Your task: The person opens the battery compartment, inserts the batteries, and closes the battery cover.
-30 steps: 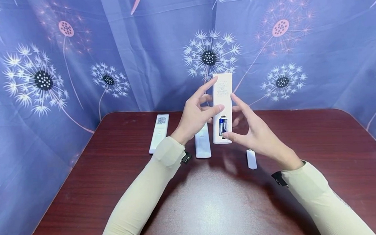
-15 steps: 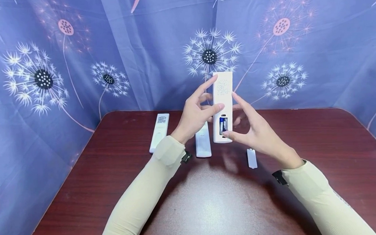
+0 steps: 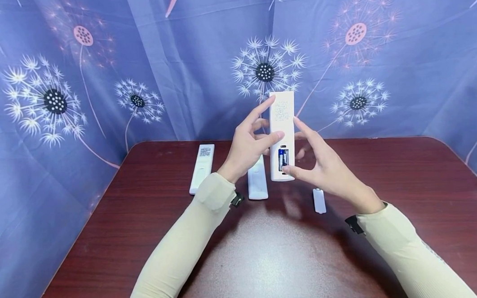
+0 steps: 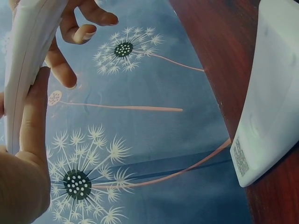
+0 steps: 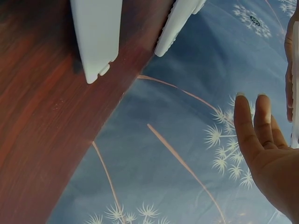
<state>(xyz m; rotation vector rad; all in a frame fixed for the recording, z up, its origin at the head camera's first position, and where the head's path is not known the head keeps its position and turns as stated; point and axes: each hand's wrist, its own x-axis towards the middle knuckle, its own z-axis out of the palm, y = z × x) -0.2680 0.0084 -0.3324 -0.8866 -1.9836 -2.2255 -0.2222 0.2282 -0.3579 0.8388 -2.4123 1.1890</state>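
A white remote control stands upright above the table, its back toward me and its battery compartment uncovered. Blue batteries sit in the compartment. My left hand grips the remote from its left side, thumb on the back and index finger up at the top corner. With my right hand, I press the thumb at the lower end of the batteries while the index finger touches the remote's right edge. The right hand's other fingers are partly hidden behind the remote. A loose battery cover lies on the table below my right hand.
A second white remote lies back-up at the left of the dark red wooden table. A third remote lies behind my left wrist, partly covered by it. A blue dandelion-print curtain hangs along the table's back and left.
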